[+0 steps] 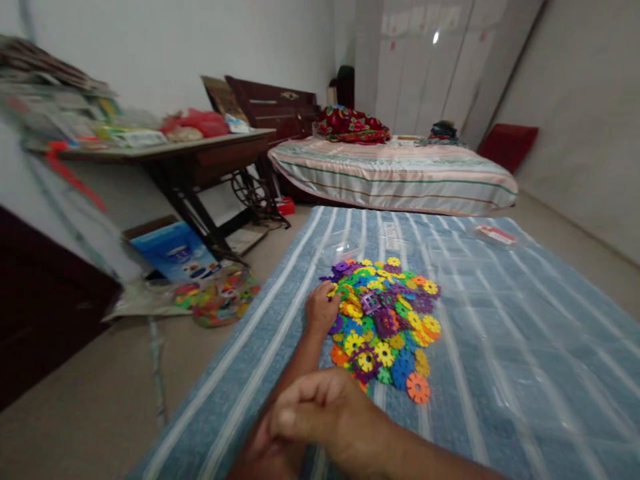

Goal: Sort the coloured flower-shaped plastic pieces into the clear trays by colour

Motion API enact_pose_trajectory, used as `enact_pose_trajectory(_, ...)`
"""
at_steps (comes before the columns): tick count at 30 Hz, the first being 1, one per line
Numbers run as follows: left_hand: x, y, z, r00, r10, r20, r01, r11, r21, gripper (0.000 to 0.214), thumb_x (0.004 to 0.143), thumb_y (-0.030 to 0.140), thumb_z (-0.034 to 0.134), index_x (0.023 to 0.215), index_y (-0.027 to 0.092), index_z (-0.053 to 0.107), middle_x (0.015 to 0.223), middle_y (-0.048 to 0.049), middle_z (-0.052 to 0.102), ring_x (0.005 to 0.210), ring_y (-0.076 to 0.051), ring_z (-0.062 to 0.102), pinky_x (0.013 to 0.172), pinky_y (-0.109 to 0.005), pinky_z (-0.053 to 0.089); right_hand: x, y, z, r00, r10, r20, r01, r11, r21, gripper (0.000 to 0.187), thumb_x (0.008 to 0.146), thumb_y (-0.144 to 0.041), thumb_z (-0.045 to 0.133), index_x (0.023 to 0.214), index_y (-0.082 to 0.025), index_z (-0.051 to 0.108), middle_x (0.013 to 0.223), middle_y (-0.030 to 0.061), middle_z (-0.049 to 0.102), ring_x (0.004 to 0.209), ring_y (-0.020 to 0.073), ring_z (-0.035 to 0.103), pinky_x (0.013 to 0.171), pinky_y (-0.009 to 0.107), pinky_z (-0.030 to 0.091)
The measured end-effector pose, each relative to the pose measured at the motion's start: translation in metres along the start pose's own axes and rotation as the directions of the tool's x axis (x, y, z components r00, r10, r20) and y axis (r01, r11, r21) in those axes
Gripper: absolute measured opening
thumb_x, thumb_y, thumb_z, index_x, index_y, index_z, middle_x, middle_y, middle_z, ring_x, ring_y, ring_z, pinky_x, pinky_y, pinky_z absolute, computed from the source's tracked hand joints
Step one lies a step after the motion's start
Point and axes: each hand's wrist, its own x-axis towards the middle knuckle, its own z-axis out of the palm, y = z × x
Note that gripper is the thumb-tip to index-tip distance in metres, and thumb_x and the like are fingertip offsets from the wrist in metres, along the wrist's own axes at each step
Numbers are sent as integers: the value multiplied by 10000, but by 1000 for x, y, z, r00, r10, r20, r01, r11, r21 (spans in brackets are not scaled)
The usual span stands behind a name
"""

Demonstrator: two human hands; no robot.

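Observed a heap of multicoloured notched plastic pieces (386, 323) on a striped blue cloth (500, 373). Found left grip (323, 308) at the heap's nine o'clock edge, touching the outermost pieces; cannot tell whether grasping or released. Found right grip (335, 415) at seven o'clock, curled inward; cannot tell whether clenched on a piece. Noted a clear plastic container (343, 250) at eleven o'clock, a bed (395, 175) at twelve.
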Motion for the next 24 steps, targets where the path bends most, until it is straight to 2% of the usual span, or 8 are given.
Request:
enact_pose_trajectory(2, -2, -1, 3, 1000, 1, -4, -1, 1000, 6, 178, 762, 157, 615, 924, 188, 681, 1168, -81, 697, 1131, -213, 629, 1035, -378, 459, 4, 2, -7, 996, -14, -88, 17, 999, 27, 408, 686, -516, 800, 668, -123, 693, 694, 47, 690, 651, 129, 637, 684, 244, 490)
enact_pose_trajectory(4, -5, -1, 4, 1000, -2, -12, 2, 1000, 3, 179, 763, 149, 619, 923, 192, 686, 1170, -82, 695, 1127, -206, 628, 1029, -370, 459, 5, 2, -17, 977, -26, -212, 41, 997, 65, 421, 628, -527, 832, 656, -136, 678, 659, 57, 692, 616, 144, 644, 634, 248, 484)
enact_pose_trajectory(9, -9, 5, 3, 1000, -18, -2, 18, 1000, 3, 181, 772, 144, 606, 919, 202, 694, 1153, -73, 695, 1100, -199, 629, 1026, -378, 450, 3, 6, -32, 943, -3, -333, 47, 991, 124, 393, 623, -477, 852, 698, -134, 676, 677, 68, 700, 614, 150, 653, 606, 243, 475)
enact_pose_trajectory(17, -10, 9, 2, 999, -30, 10, 30, 1000, 3, 190, 770, 135, 622, 934, 205, 689, 1151, -63, 694, 1100, -193, 624, 1028, -353, 440, 3, 6, -29, 932, 78, -355, -15, 984, 176, 413, 561, -456, 886, 711, -127, 684, 699, 66, 703, 661, 160, 669, 623, 250, 502)
enact_pose_trajectory(24, -11, 7, 5, 1000, -23, 6, 23, 1000, 0, 188, 772, 142, 625, 940, 201, 685, 1171, -69, 687, 1131, -200, 614, 1033, -359, 436, 1, 7, -25, 938, 78, -339, -16, 983, 181, 398, 602, -457, 863, 727, -122, 689, 704, 69, 701, 662, 162, 671, 616, 252, 510)
